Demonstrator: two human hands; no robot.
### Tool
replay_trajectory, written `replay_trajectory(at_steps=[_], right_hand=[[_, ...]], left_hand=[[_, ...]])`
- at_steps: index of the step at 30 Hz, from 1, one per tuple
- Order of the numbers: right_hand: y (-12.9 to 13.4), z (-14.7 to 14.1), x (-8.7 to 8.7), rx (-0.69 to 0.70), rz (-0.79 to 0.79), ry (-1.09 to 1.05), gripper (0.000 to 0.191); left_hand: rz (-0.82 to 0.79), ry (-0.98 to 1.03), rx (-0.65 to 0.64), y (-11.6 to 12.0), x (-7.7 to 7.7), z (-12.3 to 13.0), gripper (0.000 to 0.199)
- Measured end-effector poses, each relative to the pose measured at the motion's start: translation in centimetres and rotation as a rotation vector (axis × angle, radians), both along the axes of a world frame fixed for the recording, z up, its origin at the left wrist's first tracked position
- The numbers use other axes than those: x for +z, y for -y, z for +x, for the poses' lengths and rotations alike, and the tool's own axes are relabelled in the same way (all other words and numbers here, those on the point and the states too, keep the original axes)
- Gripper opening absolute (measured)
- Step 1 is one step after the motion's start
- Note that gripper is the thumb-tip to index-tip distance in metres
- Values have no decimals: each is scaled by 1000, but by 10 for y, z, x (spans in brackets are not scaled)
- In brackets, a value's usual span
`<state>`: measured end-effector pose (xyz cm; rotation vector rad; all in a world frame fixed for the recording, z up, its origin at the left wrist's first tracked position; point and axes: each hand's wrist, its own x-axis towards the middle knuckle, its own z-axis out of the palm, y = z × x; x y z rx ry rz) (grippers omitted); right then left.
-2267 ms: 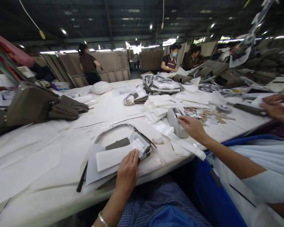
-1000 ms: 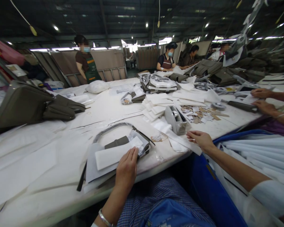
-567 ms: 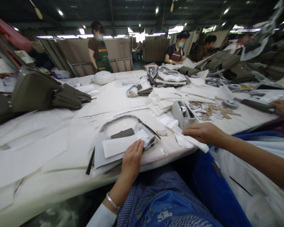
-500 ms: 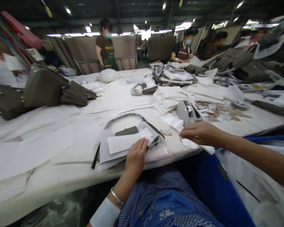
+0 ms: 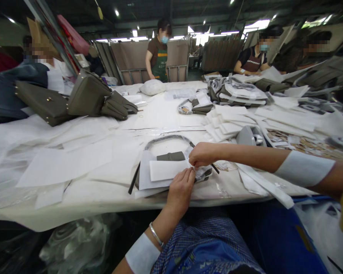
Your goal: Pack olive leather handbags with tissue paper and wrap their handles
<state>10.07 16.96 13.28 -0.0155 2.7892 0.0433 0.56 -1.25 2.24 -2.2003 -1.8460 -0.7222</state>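
Note:
A flat bundle lies near the table's front edge, with a wrapped handle [image 5: 165, 139] arching behind it. On its pale sheet [image 5: 144, 173] rest a white padding strip [image 5: 165, 170] and a dark olive piece [image 5: 170, 156]. My left hand [image 5: 181, 188] presses on the right end of the strip, fingers together and stretched forward. Touching the left fingertips, my right hand [image 5: 201, 154] is closed over the bundle's right part; what it pinches is too small to make out.
Olive bags [image 5: 88, 93] stand at the left on white sheets. A tape dispenser [image 5: 250, 136], stacked white pads [image 5: 225, 120] and paper scraps [image 5: 303, 146] lie to the right. A blue bin [image 5: 282, 236] is below the edge. People work across the table.
My right hand has moved left from beside the tape dispenser to the bundle and now meets my left hand. The view has turned, showing more of the left side.

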Motion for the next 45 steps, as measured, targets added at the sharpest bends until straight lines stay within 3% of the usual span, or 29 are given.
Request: replay_trajectory(at_steps=[4, 12, 25, 32, 38, 42, 45], right_hand=[[0, -19, -2, 14, 9, 76, 6], [-10, -44, -3, 180, 20, 134, 3], [-35, -52, -17, 206, -90, 82, 18], [-53, -62, -16, 118, -136, 39, 27], [-77, -64, -35, -46, -254, -54, 37], [-88, -54, -44, -178, -351, -125, 38], [-80, -33, -48, -264, -323, -248, 43]], left_hand=[[17, 9, 7, 0, 2, 1, 45], [24, -1, 10, 0, 0, 2, 38], [35, 20, 28, 1, -1, 6, 35], [47, -3, 46, 1, -4, 6, 39], [29, -14, 50, 0, -3, 6, 39], [30, -21, 45, 1, -3, 6, 41], [37, -35, 45, 1, -3, 5, 43]])
